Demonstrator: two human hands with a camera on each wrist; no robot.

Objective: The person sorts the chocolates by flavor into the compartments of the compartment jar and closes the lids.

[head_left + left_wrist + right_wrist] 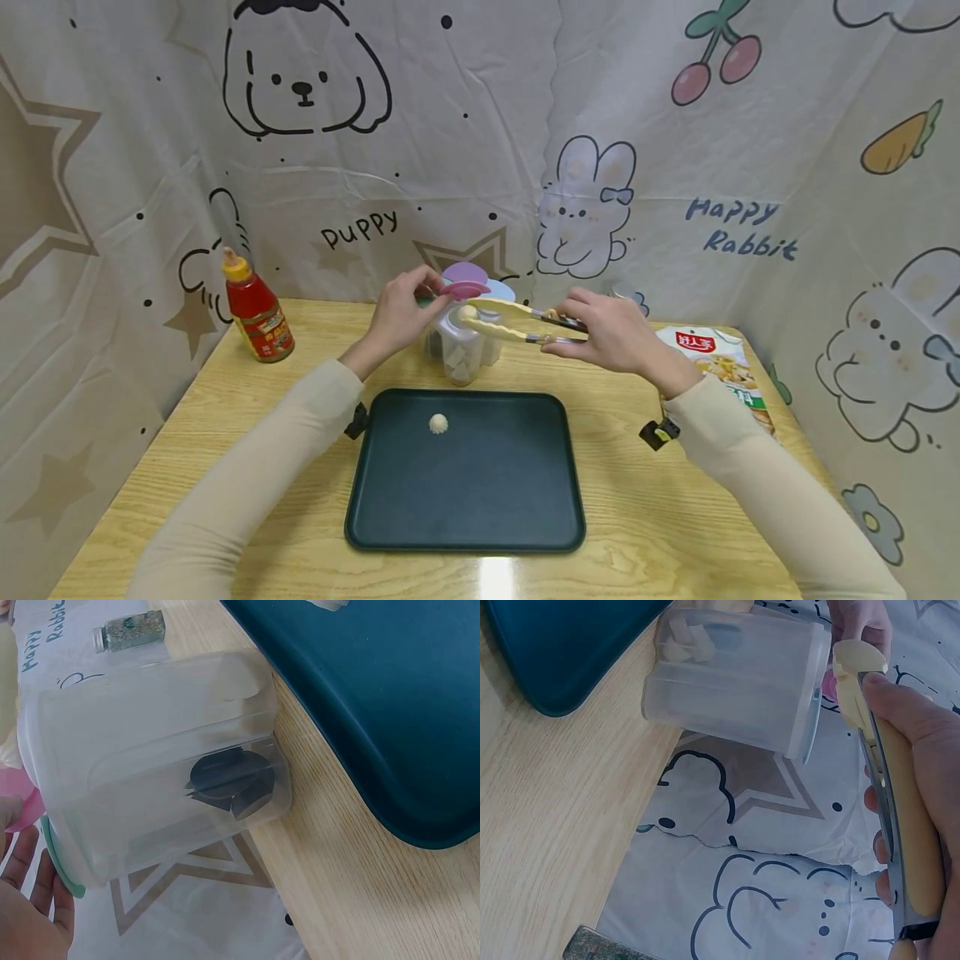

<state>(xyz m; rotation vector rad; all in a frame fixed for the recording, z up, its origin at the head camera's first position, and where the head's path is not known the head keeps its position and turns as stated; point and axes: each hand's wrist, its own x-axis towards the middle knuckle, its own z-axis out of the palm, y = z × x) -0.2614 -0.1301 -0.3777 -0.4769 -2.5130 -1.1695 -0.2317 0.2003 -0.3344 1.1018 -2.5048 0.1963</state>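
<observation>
Right hand [611, 337] is squeezing a pair of cream tongs [517, 323], and there's a small white dumpling [468, 312] pinched in the tips, right over the open clear container [459, 350]. Left hand [397, 312] pinches the pink flip lid [465, 290] to keep it up. One dumpling [438, 424] already sits on the dark green tray [465, 533] on the bench [225, 467], so I'd say one's done, the second is mid-transfer, and more pieces look left inside.
</observation>
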